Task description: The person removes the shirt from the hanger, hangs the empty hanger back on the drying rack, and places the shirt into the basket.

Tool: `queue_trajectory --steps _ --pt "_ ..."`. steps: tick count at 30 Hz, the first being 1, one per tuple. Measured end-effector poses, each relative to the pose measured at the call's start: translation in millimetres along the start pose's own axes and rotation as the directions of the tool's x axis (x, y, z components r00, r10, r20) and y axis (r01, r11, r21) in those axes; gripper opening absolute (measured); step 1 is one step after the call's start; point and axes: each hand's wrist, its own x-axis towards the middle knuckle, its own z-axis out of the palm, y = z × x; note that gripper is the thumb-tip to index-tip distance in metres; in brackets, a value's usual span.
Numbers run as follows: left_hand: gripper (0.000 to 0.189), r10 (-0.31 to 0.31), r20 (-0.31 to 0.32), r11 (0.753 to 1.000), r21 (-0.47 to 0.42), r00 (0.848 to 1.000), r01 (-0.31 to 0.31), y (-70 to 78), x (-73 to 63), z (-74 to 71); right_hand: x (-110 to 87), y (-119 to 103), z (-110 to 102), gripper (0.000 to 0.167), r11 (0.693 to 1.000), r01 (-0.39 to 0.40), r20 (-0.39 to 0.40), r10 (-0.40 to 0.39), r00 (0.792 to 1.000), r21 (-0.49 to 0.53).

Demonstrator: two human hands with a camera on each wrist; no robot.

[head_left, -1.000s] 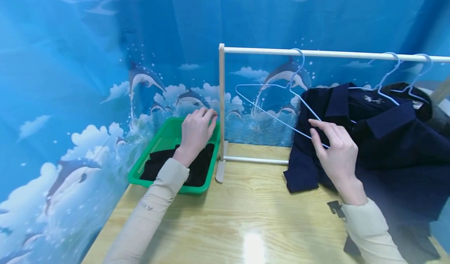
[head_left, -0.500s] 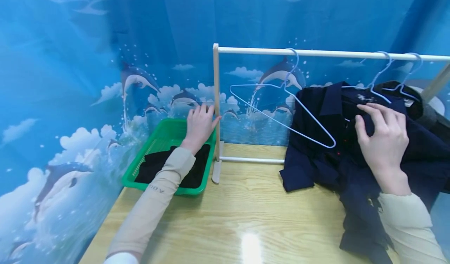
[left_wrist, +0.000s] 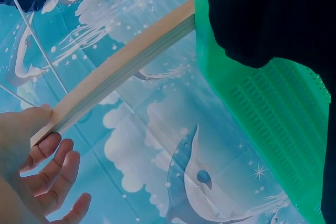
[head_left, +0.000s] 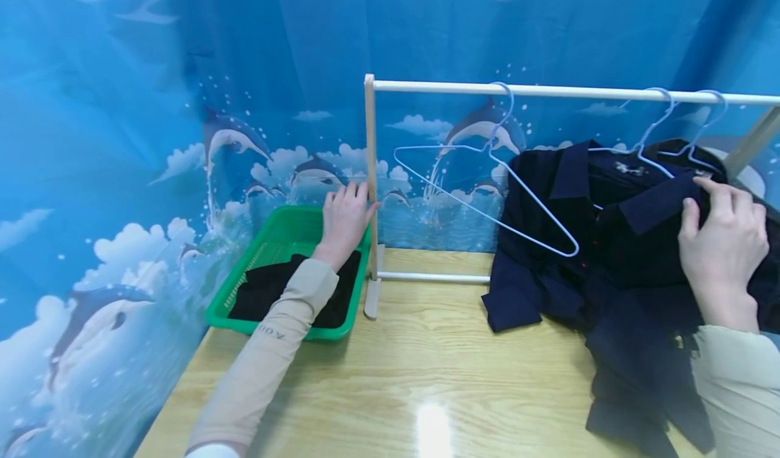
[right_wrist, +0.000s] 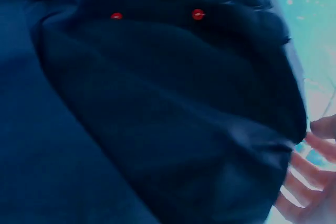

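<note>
My left hand [head_left: 345,217] holds the upright wooden post [left_wrist: 126,53] of a small clothes rack, thumb on one side and fingers on the other, as the left wrist view shows. At the right, my right hand [head_left: 724,241] is at the shoulder of a dark navy shirt [head_left: 646,261] on a hanger. Its fingers are loosely bent, with a gap between thumb and forefinger. In the right wrist view the fingertips [right_wrist: 314,142] meet the shirt's edge; no firm hold shows. Red buttons [right_wrist: 198,14] run down the shirt front.
A bare blue wire hanger [head_left: 484,150] hangs from the white rail [head_left: 439,87]. Behind the shirt hangs another dark garment [head_left: 688,150]. Left of the rack, a green basket [head_left: 213,312] holds black cloth [head_left: 265,292]. The wooden table [head_left: 365,377] lies below; a dolphin-print curtain stands behind.
My right hand has gone right, from beside the bare hanger across the navy shirt to its shoulder. My left hand has moved from above the basket onto the post. The view has shifted slightly right.
</note>
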Motion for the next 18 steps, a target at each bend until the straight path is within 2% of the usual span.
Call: queue_trajectory --steps 5,12,15,18 --pt "0.038 -0.003 0.017 1.0 -0.026 1.0 0.003 0.8 -1.3 0.1 -3.1 6.4 2.3 0.042 0.998 -0.044 0.035 0.045 0.998 -0.048" --pt "0.038 -0.007 0.003 1.0 -0.029 1.0 0.007 -0.3 -0.1 -0.4 -1.9 1.2 0.9 0.039 0.997 0.063 0.004 -0.063 0.998 -0.038" --pt "0.038 -0.011 0.011 0.999 -0.032 1.0 0.011 -0.7 0.4 -0.8 -3.2 -1.3 1.0 0.037 0.997 0.08 0.0 -0.08 0.997 -0.006" --pt "0.037 -0.014 0.026 0.999 -0.041 1.0 0.015 -0.2 -0.1 -0.8 -6.4 -1.1 1.7 0.036 0.995 0.088 -0.04 -0.086 0.996 0.048"
